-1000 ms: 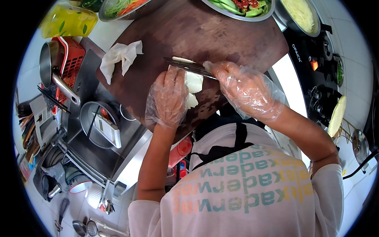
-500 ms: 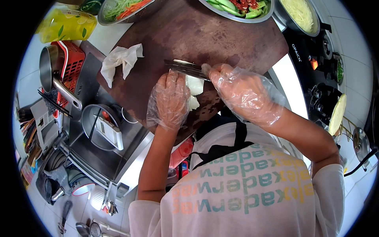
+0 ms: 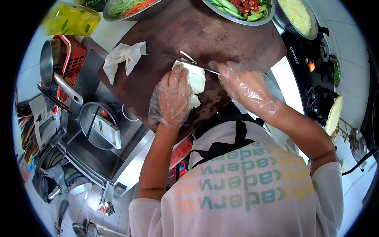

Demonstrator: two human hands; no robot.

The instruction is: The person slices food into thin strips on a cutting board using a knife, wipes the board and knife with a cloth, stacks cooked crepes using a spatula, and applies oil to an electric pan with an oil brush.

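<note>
Left hand [image 3: 173,94], in clear plastic glove: fingers together, bent down on the white food [image 3: 198,79]; cannot tell whether they close around it. Food lies flat on the brown board [image 3: 221,37], toward the near edge. Right hand [image 3: 245,83], gloved likewise, closed round the handle end of a knife [image 3: 197,65]; blade crosses the food's far end. Thin white strip [image 3: 186,55] just beyond blade. Crumpled white sheet [image 3: 125,59] by board's left corner; bowl of cut vegetables [image 3: 225,8] at far edge.
</note>
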